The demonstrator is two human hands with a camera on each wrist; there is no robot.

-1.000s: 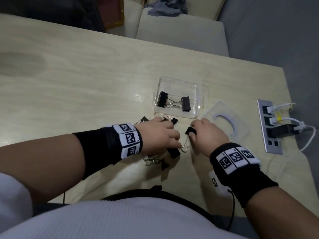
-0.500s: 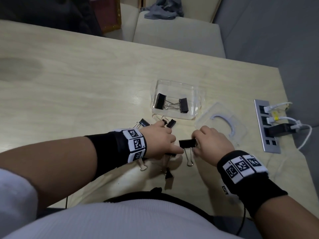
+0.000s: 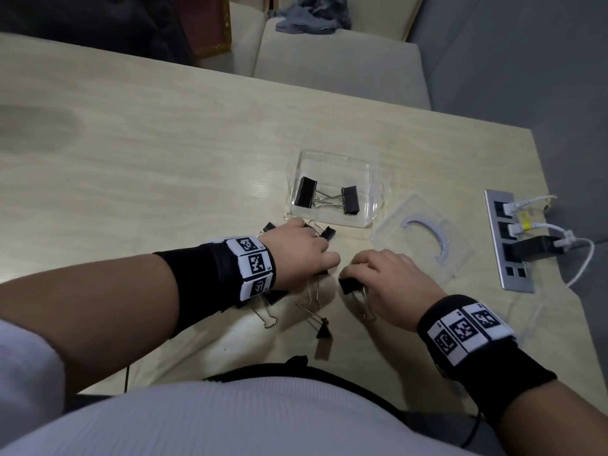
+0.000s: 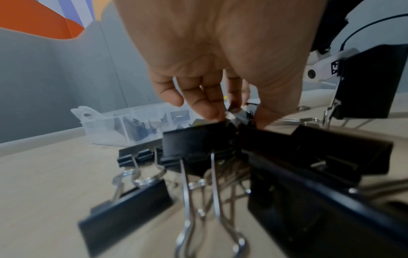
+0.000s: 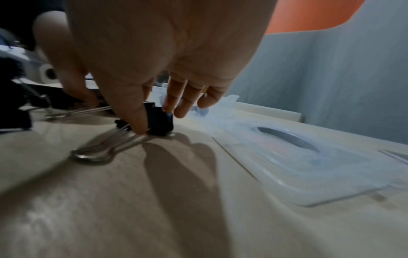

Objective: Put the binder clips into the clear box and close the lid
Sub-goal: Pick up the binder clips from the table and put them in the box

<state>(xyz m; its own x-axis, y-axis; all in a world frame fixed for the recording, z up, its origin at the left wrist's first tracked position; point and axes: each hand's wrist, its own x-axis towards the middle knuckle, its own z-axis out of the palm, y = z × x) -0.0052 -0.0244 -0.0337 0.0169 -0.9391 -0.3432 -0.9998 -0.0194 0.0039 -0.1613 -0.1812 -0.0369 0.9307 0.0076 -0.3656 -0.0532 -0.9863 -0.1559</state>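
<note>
The clear box (image 3: 371, 179) stands open on the wooden table with two black binder clips (image 3: 306, 191) inside. Its clear lid (image 3: 424, 258) lies flat to the right, also seen in the right wrist view as lid (image 5: 309, 167). My right hand (image 3: 350, 274) pinches one black binder clip (image 3: 348, 285) low on the table between thumb and finger; the same clip (image 5: 162, 122) shows with its wire handles on the wood. My left hand (image 3: 329, 263) sits on a pile of black clips (image 4: 194, 144), its fingertips (image 4: 212, 113) and thumb closed on one of them.
Loose clips lie near my body, one (image 3: 324, 330) upright and one (image 3: 268, 315) under my left wrist. A power strip (image 3: 508, 245) with white cables and a black plug is set into the table at the right. Chairs stand past the far edge.
My right hand has drawn its clip away from the pile, a little toward me, and set it low on the table. The left hand stays on the pile.
</note>
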